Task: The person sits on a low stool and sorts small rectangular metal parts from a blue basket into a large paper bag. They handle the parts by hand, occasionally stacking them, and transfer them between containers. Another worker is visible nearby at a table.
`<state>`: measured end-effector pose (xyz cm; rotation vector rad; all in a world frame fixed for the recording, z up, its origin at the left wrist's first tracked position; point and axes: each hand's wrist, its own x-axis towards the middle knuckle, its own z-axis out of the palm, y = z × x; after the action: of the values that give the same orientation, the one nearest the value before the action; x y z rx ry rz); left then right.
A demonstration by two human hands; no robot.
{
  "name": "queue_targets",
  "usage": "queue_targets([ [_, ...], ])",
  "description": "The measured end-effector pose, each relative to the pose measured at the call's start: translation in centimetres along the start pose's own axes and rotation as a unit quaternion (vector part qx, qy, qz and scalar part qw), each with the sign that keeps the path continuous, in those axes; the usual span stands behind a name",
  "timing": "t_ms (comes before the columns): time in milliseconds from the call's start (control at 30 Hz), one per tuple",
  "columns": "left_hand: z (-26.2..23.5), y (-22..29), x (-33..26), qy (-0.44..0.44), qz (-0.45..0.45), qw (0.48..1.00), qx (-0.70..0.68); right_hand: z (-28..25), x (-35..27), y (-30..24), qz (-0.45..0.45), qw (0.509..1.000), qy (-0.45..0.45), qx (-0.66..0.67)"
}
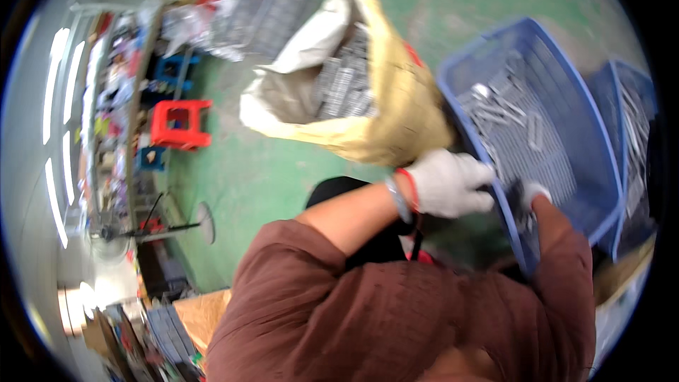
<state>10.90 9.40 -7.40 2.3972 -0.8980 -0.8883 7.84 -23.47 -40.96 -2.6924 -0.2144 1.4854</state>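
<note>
My left hand [453, 184], in a white knit glove with a red cuff, is beside the near-left rim of a blue plastic crate [509, 223]. Its fingers are apart, their tips close to the rim, and nothing shows between them. Inside the crate is my right hand [534, 193], also gloved, low near the same wall. Blur and the hand itself hide its fingers. Silvery metal pieces [498, 106] lie scattered over the crate's ribbed bottom. Ahead of my left hand stands a yellow woven sack [407, 99], its mouth folded open, with many similar grey metal pieces [346, 81] inside.
A second blue crate [614, 85] with long metal pieces stands at the right. On the green floor [233, 191] are a red stool [180, 124] and a fan-like stand [205, 223] to the left. A wire basket [265, 10] lies behind the sack; loaded shelves [117, 106] line the left.
</note>
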Motion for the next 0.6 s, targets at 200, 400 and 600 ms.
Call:
queue_targets([
  [200,0.5,0.0,0.2,0.014,-0.019,0.999,-0.026,-4.2,-4.3,3.0,0.036,0.914,0.177,0.363],
  [400,1.3,-0.1,-0.1,0.103,-0.05,0.988,-0.107,-13.7,-20.5,-1.8,-0.148,0.578,0.279,0.752],
  [600,0.5,4.9,-0.8,0.141,0.047,0.854,-0.499,-16.4,-33.1,-6.3,-0.355,0.485,0.353,0.717],
])
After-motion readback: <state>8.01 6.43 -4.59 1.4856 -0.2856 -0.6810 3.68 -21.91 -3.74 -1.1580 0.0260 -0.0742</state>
